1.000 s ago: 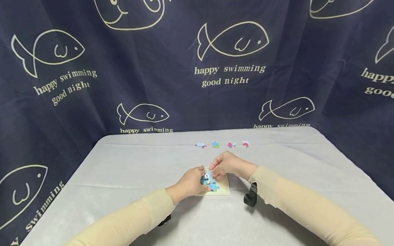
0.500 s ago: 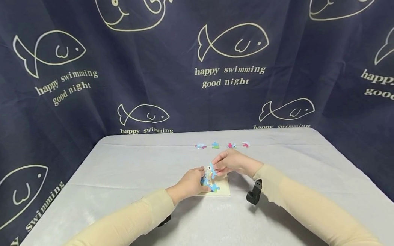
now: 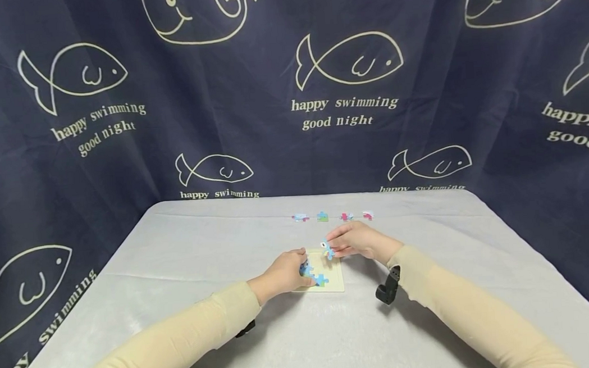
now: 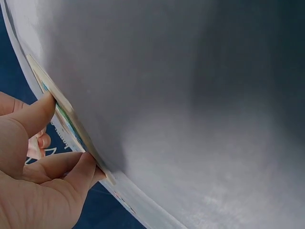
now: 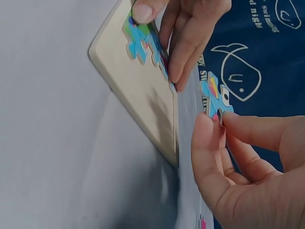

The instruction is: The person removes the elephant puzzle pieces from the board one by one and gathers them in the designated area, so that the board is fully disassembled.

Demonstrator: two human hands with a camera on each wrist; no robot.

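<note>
My right hand [image 3: 361,239] pinches a blue puzzle piece [image 5: 220,98] between thumb and fingers. The piece shows a cartoon eye and a bit of yellow and pink, and is tilted up above the right part of a pale wooden puzzle board [image 3: 333,280]. On the board's left side rests my left hand [image 3: 282,273], thumb and fingers spread and touching joined blue and green puzzle pieces [image 5: 138,40]. Those pieces are partly hidden under that hand. In the left wrist view the board [image 4: 71,110] is seen edge-on, with the left thumb and fingertips against it.
Several loose pieces lie in a row behind the board: a pale blue and pink piece [image 3: 300,218], a blue-green piece [image 3: 322,216], a red-and-blue piece [image 3: 346,217] and a red-and-white piece [image 3: 368,215]. A grey cloth covers the table [image 3: 202,251]; a dark fish-print curtain [image 3: 269,95] hangs behind.
My right hand has lifted the blue eye piece off the board's filled area and carried it right, baring pale wood there. The left hand has stayed in place.
</note>
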